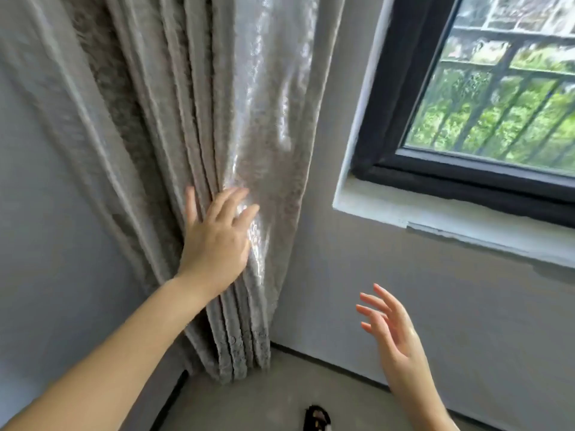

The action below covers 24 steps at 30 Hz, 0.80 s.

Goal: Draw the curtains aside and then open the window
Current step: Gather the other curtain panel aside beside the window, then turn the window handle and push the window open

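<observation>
A grey patterned curtain [193, 98] hangs bunched in folds in the room's left corner, clear of the window. My left hand [214, 237] lies flat against its folds with fingers spread, pressing but not gripping. The window [485, 98] at upper right has a dark frame [392, 98] and closed glass, with railings and green plants behind it. My right hand [392, 331] hovers in the air below the window sill, fingers apart, holding nothing and touching nothing.
A pale sill [435, 219] runs under the window. Grey walls [404, 293] meet at the corner behind the curtain. The grey floor [249, 402] shows below, with a dark shoe tip [317, 418] at the bottom edge.
</observation>
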### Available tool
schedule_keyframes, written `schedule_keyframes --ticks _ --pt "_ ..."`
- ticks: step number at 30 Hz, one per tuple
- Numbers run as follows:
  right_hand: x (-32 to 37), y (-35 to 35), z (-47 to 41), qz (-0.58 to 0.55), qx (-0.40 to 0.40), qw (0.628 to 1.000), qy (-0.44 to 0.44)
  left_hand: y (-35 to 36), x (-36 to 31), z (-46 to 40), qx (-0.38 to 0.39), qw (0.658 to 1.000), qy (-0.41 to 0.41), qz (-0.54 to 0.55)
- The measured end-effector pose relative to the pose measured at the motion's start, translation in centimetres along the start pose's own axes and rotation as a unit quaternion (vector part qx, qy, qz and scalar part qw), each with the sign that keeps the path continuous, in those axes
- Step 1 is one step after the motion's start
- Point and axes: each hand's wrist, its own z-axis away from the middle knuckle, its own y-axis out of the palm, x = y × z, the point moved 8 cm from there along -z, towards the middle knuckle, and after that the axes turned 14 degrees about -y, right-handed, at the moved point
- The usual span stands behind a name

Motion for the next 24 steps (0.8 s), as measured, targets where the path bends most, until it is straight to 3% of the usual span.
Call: schedule_keyframes --ticks 3,5,7,10,13,19,24 --pt "-0.9 -5.2 4.6 -0.001 -0.071 0.997 0.038 0.9 -1.0 4.2 0.047 0.981 -0.101 0.157" --pt "-1.8 -8.8 7.7 0.005 -0.107 0.992 0.066 2.4 -2.6 8.2 0.137 0.917 -0.192 0.321" --pt "-2.5 -12.2 10.1 0.009 -0.128 0.988 0.087 3.8 -4.9 12.4 0.204 0.85 -0.254 0.414" --pt "-3.7 -17.9 12.9 0.016 -0.15 0.982 0.113 5.6 -9.0 17.6 0.283 0.762 -0.302 0.498" --pt "-4.7 -24.0 15.3 0.029 -0.164 0.976 0.14 7.4 -14.7 20.7 0.339 0.709 -0.324 0.527" --pt "-6.3 -34.2 17.4 0.058 -0.187 0.965 0.173 8.7 -28.3 20.5 0.376 0.669 -0.293 0.57" --pt "-6.5 -40.5 15.8 0.066 -0.237 0.957 0.156 8.9 -32.4 17.3 0.363 0.675 -0.27 0.582"
